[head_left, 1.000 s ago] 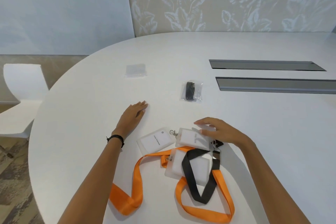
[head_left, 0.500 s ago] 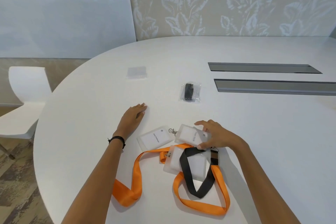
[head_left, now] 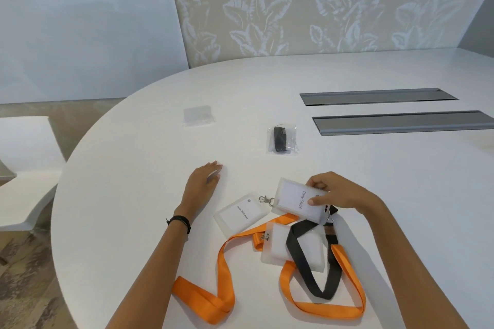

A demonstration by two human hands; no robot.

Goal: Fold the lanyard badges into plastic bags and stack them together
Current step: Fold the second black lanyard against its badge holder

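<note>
The right hand (head_left: pixel 339 195) pinched the badge (head_left: pixel 296 201) reading "Tony Stark", centre right; the left hand (head_left: pixel 203 181) lay flat on the table (head_left: pixel 133 195), holding nothing

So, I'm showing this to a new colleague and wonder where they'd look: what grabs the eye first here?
The bright orange lanyards tangled with a black lanyard on the near part of the white table stand out most. Just beyond them the right hand pinches a name badge, while the left hand lies flat on the table. Farther back sits a bagged lanyard, black inside clear plastic.
</note>
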